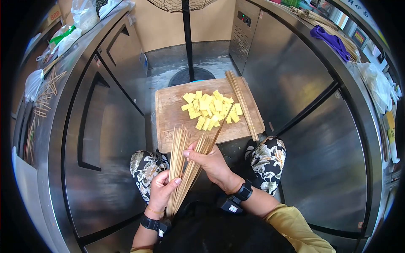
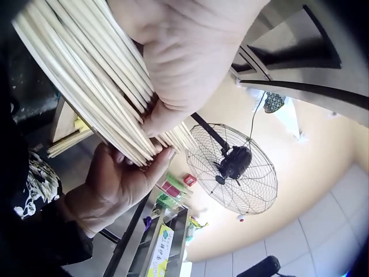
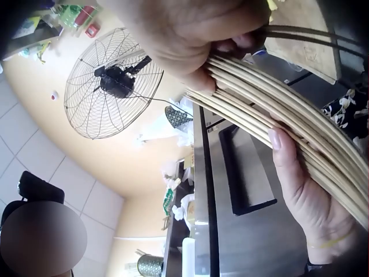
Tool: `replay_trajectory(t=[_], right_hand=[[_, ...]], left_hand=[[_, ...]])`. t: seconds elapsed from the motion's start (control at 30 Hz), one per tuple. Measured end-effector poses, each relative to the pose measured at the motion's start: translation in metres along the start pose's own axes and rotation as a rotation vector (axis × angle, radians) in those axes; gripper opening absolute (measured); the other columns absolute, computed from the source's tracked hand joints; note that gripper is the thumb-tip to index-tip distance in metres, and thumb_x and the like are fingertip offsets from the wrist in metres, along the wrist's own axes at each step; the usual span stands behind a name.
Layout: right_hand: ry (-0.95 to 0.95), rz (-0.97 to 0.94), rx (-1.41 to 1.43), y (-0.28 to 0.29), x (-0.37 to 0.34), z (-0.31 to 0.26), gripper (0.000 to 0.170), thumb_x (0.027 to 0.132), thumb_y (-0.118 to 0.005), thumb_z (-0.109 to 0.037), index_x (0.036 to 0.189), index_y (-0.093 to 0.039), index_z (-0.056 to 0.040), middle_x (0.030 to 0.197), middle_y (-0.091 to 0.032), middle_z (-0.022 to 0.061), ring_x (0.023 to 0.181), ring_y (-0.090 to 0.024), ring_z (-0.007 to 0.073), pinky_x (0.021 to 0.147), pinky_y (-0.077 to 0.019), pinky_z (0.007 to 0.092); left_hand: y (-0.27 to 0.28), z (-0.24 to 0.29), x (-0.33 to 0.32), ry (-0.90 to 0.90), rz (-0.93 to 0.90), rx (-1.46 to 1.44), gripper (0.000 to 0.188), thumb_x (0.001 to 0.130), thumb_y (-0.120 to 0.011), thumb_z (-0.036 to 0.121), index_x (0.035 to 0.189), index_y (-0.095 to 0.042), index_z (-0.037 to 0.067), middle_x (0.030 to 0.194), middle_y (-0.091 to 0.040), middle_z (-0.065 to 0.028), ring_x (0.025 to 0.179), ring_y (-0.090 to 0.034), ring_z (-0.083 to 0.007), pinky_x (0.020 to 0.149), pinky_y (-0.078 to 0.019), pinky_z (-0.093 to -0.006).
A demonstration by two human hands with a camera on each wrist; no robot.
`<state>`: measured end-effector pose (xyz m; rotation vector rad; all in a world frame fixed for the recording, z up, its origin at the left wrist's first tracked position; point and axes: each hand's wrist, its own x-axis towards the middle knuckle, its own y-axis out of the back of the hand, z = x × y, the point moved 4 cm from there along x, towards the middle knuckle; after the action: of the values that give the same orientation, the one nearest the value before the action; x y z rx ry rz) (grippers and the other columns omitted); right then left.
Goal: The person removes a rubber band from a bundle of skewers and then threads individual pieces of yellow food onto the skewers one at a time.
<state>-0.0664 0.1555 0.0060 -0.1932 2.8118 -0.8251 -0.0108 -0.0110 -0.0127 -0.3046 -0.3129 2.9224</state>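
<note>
Brushed-steel cabinets (image 1: 295,63) flank a splayed bundle of thin, pale wooden skewers (image 1: 179,147), clasped between thumb and fingers: the left hand (image 1: 162,190) grips it low, the right hand (image 1: 213,164) pinches it higher.

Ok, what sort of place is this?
Probably a commercial food-prep kitchen: silvery metal cabinets stand on both sides, small yellow rectangular pieces, apparently food, lie on a rectangular wooden board, and thin tan wooden sticks are held near it.
</note>
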Motion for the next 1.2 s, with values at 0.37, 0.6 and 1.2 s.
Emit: replay_trajectory(t=[0.37, 0.6, 1.2], right_hand=[[-0.005, 0.010, -0.015, 0.001, 0.000, 0.001, 0.014, 0.082, -0.071, -0.007, 0.092, -0.062, -0.0052, 0.085, -0.063, 0.0008, 0.078, -0.058, 0.0080, 0.071, -0.0473, 0.0234], [-0.015, 0.001, 0.038, -0.001, -0.003, -0.005, 0.014, 0.081, -0.071, -0.006, 0.092, -0.062, -0.0059, 0.085, -0.062, -0.0010, 0.078, -0.058, 0.0071, 0.073, -0.0468, 0.0226], [0.142, 0.055, 0.061, 0.029, 0.015, -0.035, 0.006, 0.081, -0.068, -0.006, 0.085, -0.063, -0.0069, 0.083, -0.063, -0.0002, 0.071, -0.057, 0.0091, 0.069, -0.0445, 0.0224]], left_hand=[[0.001, -0.001, 0.000, 0.005, -0.004, -0.017, 0.020, 0.086, -0.066, 0.010, 0.103, -0.063, -0.001, 0.091, -0.065, -0.0015, 0.079, -0.058, -0.0046, 0.073, -0.0467, -0.0199], [0.004, -0.005, 0.001, 0.002, 0.036, -0.036, 0.019, 0.086, -0.066, 0.009, 0.102, -0.062, 0.000, 0.088, -0.065, 0.0000, 0.076, -0.057, -0.0035, 0.072, -0.0464, -0.0194], [-0.004, -0.003, 0.003, 0.039, -0.028, 0.017, 0.013, 0.087, -0.064, 0.008, 0.098, -0.060, 0.003, 0.086, -0.062, 0.0018, 0.076, -0.055, -0.0030, 0.070, -0.0452, -0.0185]])
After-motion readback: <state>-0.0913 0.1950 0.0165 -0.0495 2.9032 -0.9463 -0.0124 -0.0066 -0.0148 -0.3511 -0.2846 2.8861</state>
